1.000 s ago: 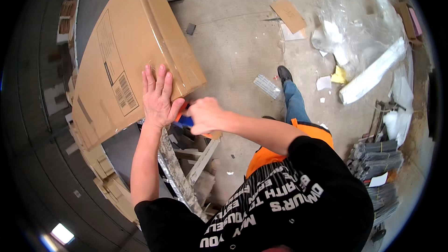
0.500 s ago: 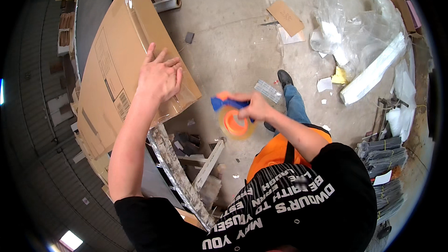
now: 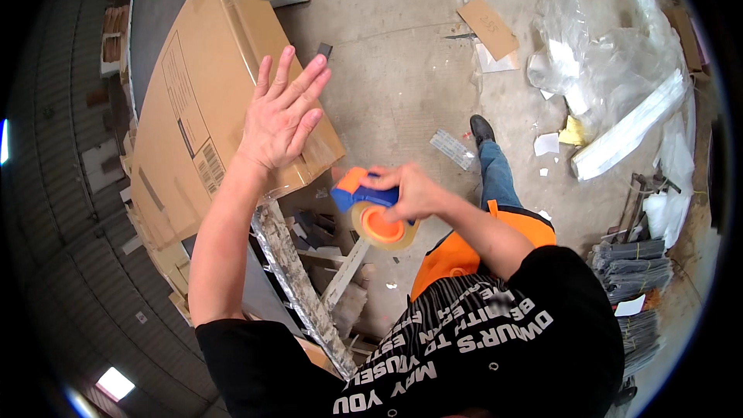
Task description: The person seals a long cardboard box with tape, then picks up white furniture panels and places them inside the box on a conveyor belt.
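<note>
A large brown cardboard box [image 3: 182, 77] lies on the work table at the left, clear tape running along its upper edge and over its near corner. My left hand [image 3: 285, 112] is over the box's right side, fingers spread and holding nothing; whether the palm touches the cardboard I cannot tell. In my right hand [image 3: 410, 192] is a blue and orange tape dispenser [image 3: 379, 205] carrying a roll of clear tape. The dispenser hangs just off the box's near right corner, apart from it.
A worn metal table edge [image 3: 298, 286] runs below the box. Crumpled clear plastic wrap [image 3: 584, 54] and a long white foam piece [image 3: 631, 128] lie on the floor at the right, near a flat cardboard piece [image 3: 489, 27]. Grey bundles [image 3: 631, 271] are stacked at the lower right.
My left hand's fingers have spread wider and shifted right across the box. The dispenser in my right hand has come slightly left and down, nearer the box corner.
</note>
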### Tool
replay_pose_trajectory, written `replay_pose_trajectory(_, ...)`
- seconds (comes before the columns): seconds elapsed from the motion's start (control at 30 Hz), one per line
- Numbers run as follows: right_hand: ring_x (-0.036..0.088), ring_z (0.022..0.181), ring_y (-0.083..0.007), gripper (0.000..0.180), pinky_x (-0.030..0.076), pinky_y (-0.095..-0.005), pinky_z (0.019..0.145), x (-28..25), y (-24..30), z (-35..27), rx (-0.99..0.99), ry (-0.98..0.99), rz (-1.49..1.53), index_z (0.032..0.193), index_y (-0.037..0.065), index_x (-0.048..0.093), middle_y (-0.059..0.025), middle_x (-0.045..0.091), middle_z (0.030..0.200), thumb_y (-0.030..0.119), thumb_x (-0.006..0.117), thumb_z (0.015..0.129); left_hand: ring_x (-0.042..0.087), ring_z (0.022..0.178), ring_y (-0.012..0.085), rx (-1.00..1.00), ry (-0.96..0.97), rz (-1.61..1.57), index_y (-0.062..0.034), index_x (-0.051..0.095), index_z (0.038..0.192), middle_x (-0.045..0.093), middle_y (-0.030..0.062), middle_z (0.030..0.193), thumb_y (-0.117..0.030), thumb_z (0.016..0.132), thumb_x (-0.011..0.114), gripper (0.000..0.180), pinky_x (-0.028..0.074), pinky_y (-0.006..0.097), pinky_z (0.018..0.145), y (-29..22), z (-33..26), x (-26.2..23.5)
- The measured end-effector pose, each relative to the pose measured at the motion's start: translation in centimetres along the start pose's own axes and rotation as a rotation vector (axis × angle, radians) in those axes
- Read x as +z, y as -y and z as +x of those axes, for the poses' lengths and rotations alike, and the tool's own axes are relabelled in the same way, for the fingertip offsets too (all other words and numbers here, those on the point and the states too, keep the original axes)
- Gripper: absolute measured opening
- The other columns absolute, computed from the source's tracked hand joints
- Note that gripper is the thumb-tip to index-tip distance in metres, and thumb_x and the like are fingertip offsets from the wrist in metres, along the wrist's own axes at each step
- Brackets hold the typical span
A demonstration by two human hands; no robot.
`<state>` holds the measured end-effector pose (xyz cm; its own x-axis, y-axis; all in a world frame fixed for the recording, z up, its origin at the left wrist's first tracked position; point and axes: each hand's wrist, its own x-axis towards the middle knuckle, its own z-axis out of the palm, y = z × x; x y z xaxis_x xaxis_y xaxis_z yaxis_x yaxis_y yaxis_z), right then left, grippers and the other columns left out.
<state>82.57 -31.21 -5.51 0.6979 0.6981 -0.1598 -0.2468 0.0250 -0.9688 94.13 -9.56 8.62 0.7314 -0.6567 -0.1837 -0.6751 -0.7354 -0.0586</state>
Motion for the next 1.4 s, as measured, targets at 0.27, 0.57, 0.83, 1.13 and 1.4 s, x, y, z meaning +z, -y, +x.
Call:
replay_pose_trajectory(0.27,0.067,0.077,-0.0308,0.030,0.053,-0.0427,0.067,6.5,2.5,6.0,-0.209,0.270,-0.867,0.078,0.006,0.069,-0.0158,0.065,0.083,0.026,0.065,0.055,0.045,0.129,0.0153,0.050,0.700,0.058,-0.0097,0.061,0.122,0.054,0.0045,0.134,-0.039,0.093,0.042,0.045,0.021,0.039,0.116,-2.9,0.3,-0.2)
replay_pose_trajectory(0.57,0.066,0.084,-0.0322,0.039,0.053,-0.0424,0.074,-14.9,3.3,1.8,0.254,0.143,-0.980,0.098,0.016,0.069,-0.0114,0.065,0.099,0.027,0.063,0.060,0.024,0.142,0.0188,-0.075,0.957,0.279,-0.0101,0.037,0.144,0.031,0.0028,0.152,-0.043,0.096,0.028,0.059,0.006,0.043,0.117,-3.3,2.3,0.7)
replay_pose_trajectory(0.83,0.063,0.101,-0.0339,0.062,0.049,-0.0381,0.089,-25.9,9.4,5.3,0.338,-0.421,-0.910,0.117,0.016,0.066,-0.0149,0.054,0.132,0.026,0.068,0.056,0.009,0.145,0.0296,-0.389,0.516,0.252,-0.0140,0.030,0.148,0.016,0.0057,0.157,-0.054,0.093,0.034,0.068,0.002,0.043,0.118,10.2,9.2,0.3)
replay_pose_trajectory(1.13,0.061,0.103,-0.0324,0.065,0.049,-0.0369,0.090,-30.4,16.1,16.5,0.302,-0.622,-0.859,0.121,0.014,0.064,-0.0102,0.053,0.133,0.022,0.070,0.056,0.039,0.132,0.0362,-0.911,0.126,-0.214,-0.0156,0.028,0.148,0.033,0.0098,0.150,-0.051,0.089,0.045,0.071,0.030,0.042,0.110,29.5,17.4,1.4)
replay_pose_trajectory(1.4,0.062,0.104,-0.0285,0.070,0.050,-0.0327,0.086,-33.3,18.9,30.9,0.051,-0.460,-0.747,0.126,0.010,0.059,-0.0150,0.050,0.138,0.014,0.066,0.056,0.040,0.128,0.0419,-1.376,-0.736,-0.797,-0.0006,0.031,0.143,0.043,0.0264,0.139,-0.043,0.098,0.034,0.062,0.027,0.053,0.107,32.9,16.8,0.9)
